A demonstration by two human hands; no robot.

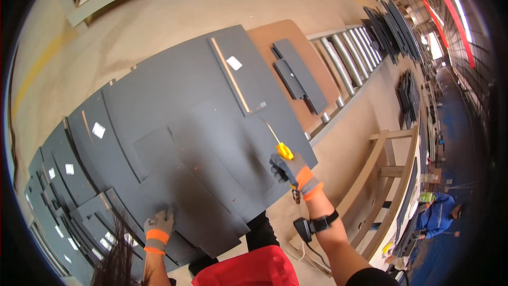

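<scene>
My right hand, in a grey and orange glove, is closed around a yellow air blow gun. Its thin bent metal nozzle points up and away over dark grey flat panels, and a metal fitting hangs below the grip. My left hand, gloved alike, lies on the near panels with its fingers stretched out, holding nothing. One narrow grey panel with a light wooden-looking edge strip and a white label sits at the far right of the spread.
Smaller dark pieces lie on a brown board over a roller conveyor. Stacked, labelled panels fill the left. A wooden frame stands at right. A person in blue is beyond it. Something red is near my body.
</scene>
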